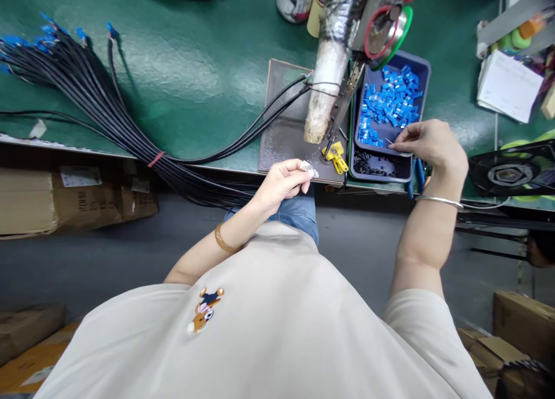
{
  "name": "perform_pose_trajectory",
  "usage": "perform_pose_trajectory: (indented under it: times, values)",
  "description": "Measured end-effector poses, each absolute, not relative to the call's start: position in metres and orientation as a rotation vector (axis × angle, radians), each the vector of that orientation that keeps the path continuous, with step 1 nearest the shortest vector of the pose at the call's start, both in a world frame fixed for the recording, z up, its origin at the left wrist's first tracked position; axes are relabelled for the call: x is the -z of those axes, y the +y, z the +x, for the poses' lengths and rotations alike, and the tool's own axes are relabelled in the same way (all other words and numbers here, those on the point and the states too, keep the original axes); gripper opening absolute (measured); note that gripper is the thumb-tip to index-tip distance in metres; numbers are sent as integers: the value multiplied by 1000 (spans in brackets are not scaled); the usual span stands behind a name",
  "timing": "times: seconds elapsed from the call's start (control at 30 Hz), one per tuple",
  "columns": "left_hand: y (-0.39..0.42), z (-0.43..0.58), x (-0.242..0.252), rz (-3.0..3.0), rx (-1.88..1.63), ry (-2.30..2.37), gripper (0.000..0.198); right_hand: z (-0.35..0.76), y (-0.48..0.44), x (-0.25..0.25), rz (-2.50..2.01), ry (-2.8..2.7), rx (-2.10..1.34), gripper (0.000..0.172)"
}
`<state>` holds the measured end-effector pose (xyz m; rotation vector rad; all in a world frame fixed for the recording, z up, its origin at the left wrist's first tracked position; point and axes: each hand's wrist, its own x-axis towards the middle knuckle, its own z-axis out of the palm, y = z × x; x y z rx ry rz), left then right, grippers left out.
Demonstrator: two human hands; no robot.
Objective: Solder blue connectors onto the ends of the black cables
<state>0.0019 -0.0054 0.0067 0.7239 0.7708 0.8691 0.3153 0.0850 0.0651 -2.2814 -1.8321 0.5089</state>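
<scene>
My left hand [286, 182] is closed on a small crumpled piece of white tissue [309, 169], at the front edge of a brown board [281, 133]. Just right of it lies a yellow plastic tool [336, 158]. My right hand [431, 141] pinches something thin and pale, too small to name, at the front rim of a bin of blue connectors [392, 104]. Below its fingers is a second bin of small black parts [375, 163]. Two black cables [260, 127] run across the board, their ends by the soldering stand's white nozzle [323, 92].
A tied bundle of black cables [113, 110] with blue ends spreads over the green table [195, 58] at left. Blue-handled pliers [416, 178] stand by the bins. A black fan [514, 170] and paper stack [509, 84] are at right. Solder reels [384, 34] hang above.
</scene>
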Motion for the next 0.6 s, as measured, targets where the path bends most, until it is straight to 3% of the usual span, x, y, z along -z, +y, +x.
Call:
perform_pose_trajectory:
  times: [0.23, 0.6]
  values:
    - [-3, 7, -8, 754, -880, 837, 21, 316, 88, -57, -2260, -1787, -522, 19]
    - [-10, 10, -9, 1098, -914, 857, 7, 317, 92, -68, -2265, -1986, -614, 14]
